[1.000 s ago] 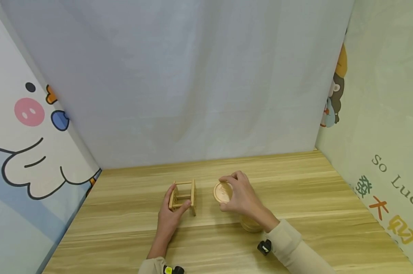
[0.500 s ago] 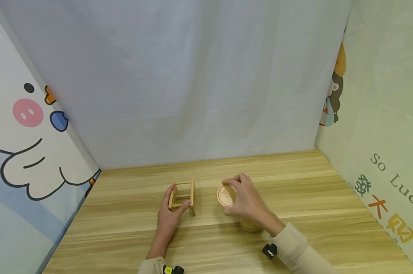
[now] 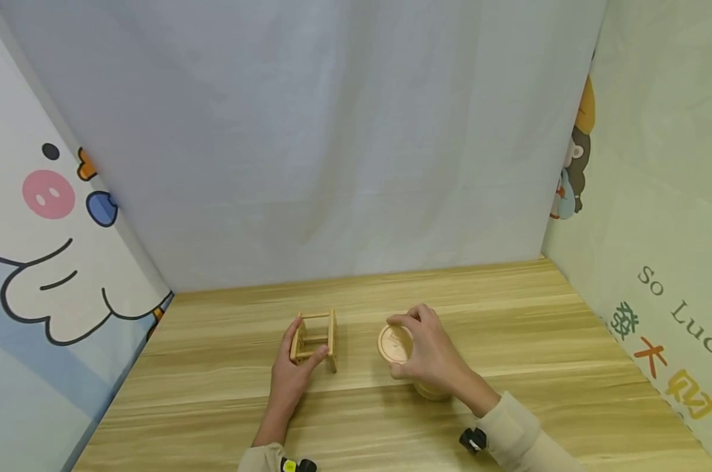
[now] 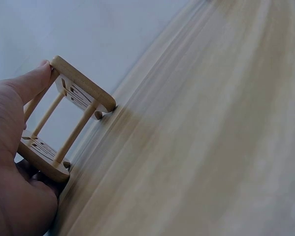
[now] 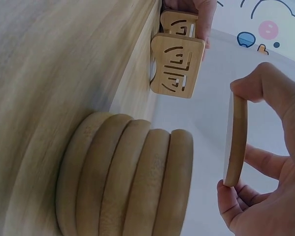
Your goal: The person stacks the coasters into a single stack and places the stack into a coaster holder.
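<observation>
My left hand [image 3: 291, 377] grips a small wooden coaster rack [image 3: 316, 339] standing on the table, thumb on one side panel and fingers on the other. In the left wrist view, round rods join the rack's two cut-out panels [image 4: 83, 88]. Above the table to the right, my right hand [image 3: 429, 351] pinches a round wooden coaster [image 3: 395, 343] by its edge. The right wrist view shows this coaster [image 5: 237, 140] raised apart from a stack of several coasters [image 5: 137, 172]. From the head, the right hand mostly hides that stack [image 3: 431, 391].
The wood-grain table [image 3: 226, 373] meets a pale cloth backdrop [image 3: 332, 164] along its far edge. Printed cloths hang at both sides, a cartoon one [image 3: 49, 196] at left and a lettered one [image 3: 657, 196] at right.
My right hand has moved slightly right and toward me with the coaster, closer over the stack. The left hand and the rack have stayed in place.
</observation>
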The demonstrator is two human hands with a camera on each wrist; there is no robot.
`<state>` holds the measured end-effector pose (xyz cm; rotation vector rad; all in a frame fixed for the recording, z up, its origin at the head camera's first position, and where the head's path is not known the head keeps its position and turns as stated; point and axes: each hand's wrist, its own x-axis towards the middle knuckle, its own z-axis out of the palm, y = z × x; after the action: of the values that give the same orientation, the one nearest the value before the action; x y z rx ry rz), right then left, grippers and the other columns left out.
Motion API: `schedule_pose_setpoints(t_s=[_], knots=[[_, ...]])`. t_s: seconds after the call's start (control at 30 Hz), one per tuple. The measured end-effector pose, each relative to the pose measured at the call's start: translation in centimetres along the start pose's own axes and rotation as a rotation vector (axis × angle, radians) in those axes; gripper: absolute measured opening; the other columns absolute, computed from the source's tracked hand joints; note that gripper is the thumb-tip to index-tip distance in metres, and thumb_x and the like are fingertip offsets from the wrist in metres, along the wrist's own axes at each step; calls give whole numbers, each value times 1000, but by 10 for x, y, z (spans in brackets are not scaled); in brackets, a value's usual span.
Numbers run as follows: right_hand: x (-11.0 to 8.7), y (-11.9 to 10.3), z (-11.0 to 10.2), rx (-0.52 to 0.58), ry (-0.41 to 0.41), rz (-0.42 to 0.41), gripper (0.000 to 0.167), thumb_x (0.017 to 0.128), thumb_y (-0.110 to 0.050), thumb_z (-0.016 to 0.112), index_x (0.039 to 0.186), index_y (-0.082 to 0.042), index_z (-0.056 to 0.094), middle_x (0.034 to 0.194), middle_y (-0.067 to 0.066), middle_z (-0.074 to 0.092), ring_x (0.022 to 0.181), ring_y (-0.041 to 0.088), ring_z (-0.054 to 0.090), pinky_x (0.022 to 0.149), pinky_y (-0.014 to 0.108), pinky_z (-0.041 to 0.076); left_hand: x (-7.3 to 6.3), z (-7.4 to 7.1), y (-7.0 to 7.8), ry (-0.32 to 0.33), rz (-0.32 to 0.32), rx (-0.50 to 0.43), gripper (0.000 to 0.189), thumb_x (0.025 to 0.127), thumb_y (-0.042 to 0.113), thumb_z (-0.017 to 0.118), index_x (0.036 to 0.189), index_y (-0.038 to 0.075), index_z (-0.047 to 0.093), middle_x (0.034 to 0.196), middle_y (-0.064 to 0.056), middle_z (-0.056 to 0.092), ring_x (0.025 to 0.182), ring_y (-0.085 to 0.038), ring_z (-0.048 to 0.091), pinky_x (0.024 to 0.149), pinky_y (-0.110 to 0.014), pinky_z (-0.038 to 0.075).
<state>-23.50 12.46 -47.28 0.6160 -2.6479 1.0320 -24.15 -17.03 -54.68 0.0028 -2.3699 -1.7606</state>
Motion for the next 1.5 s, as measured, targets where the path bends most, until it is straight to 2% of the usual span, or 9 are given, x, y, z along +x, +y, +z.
schedule_pose_setpoints(t_s=[0.5, 0.93, 1.23, 1.5], knots=[[-15, 6, -5, -15, -6, 29, 72, 64, -11, 93, 134, -8, 77, 118, 6, 57, 109, 24, 52, 91, 43, 52, 0, 1, -2, -3, -5, 6, 87, 102, 29, 84, 175, 25, 35, 178, -23, 32, 161, -50, 34, 123, -73, 35], [-26, 8, -12, -35, 0, 69, 74, 63, -11, 94, 135, -7, 77, 120, 8, 57, 111, 26, 53, 90, 42, 52, 0, 1, -1, 2, -17, 15, 87, 102, 31, 84, 175, 26, 36, 178, -23, 32, 161, -51, 33, 123, -73, 35], [-29, 13, -17, -42, 8, 50, 73, 63, -11, 95, 134, -7, 78, 118, 7, 56, 110, 25, 53, 89, 42, 52, 0, -1, -4, -3, -5, 7, 88, 102, 30, 83, 175, 25, 35, 179, -24, 30, 161, -52, 32, 123, -74, 35], [-34, 18, -21, -37, 13, 67, 73, 64, -14, 97, 134, -8, 78, 119, 7, 57, 111, 26, 54, 91, 44, 52, 1, 1, -3, -3, -8, -2, 88, 102, 30, 84, 175, 26, 36, 179, -22, 30, 162, -50, 33, 124, -72, 35]])
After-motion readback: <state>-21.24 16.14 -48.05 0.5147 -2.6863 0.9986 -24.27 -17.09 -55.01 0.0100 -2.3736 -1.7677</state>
